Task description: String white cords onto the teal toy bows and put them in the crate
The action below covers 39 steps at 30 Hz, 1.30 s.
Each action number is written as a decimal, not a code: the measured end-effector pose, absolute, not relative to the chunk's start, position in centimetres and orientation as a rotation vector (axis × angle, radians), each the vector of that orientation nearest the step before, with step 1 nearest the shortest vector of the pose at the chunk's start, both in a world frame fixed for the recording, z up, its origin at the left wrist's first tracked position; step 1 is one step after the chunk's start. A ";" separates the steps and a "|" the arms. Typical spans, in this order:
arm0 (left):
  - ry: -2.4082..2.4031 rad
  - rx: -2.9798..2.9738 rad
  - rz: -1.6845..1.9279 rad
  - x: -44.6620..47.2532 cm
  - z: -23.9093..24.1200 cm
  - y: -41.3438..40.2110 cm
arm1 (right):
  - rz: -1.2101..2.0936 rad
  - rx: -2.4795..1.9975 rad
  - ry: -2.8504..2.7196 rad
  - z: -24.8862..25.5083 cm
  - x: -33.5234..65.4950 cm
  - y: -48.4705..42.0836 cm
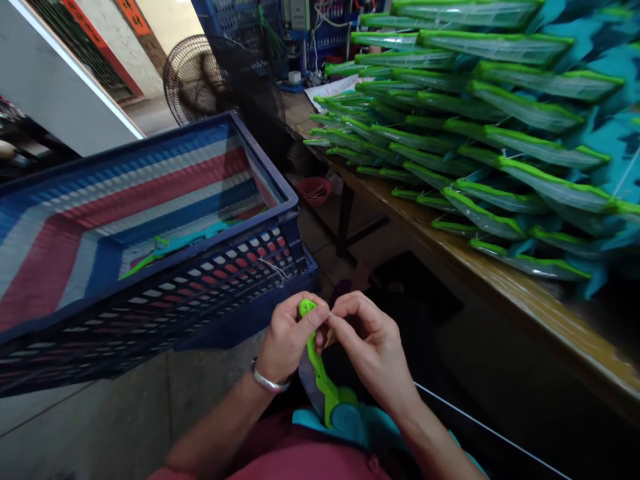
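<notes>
My left hand [289,335] is closed around the top end of a bright green trimmed strip [318,370] that belongs to a teal fabric piece [350,420] lying in my lap. My right hand [367,341] is pinched at the same end, fingertips meeting those of the left; what it pinches is too small to make out, perhaps a thread. A silver bracelet [266,381] sits on my left wrist. A thin white thread [480,427] runs off to the lower right.
A dark blue plastic crate [240,293] lined with red, white and blue striped sheet stands to the left, with a teal-and-green piece [185,243] inside. A wooden table [500,287] on the right carries overlapping rows of green-edged teal pieces [480,140]. A floor fan [195,80] and a small red basket [314,190] lie beyond.
</notes>
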<state>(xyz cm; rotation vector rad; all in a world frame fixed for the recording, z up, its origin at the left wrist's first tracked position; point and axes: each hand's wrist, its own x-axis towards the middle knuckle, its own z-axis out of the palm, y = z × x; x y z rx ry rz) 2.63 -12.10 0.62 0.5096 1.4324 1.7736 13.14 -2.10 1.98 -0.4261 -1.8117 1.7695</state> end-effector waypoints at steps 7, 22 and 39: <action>1.477 0.527 1.805 3.1 0.8 -11.5 | 1.333 -0.355 -1.900 1.6 13.3 -2.4; 1.225 0.579 1.758 2.0 0.2 -11.2 | 1.125 -0.151 -2.018 1.3 13.9 -1.7; 1.252 0.758 1.628 1.4 0.8 -11.4 | 1.835 -0.580 -1.744 1.9 14.4 -1.3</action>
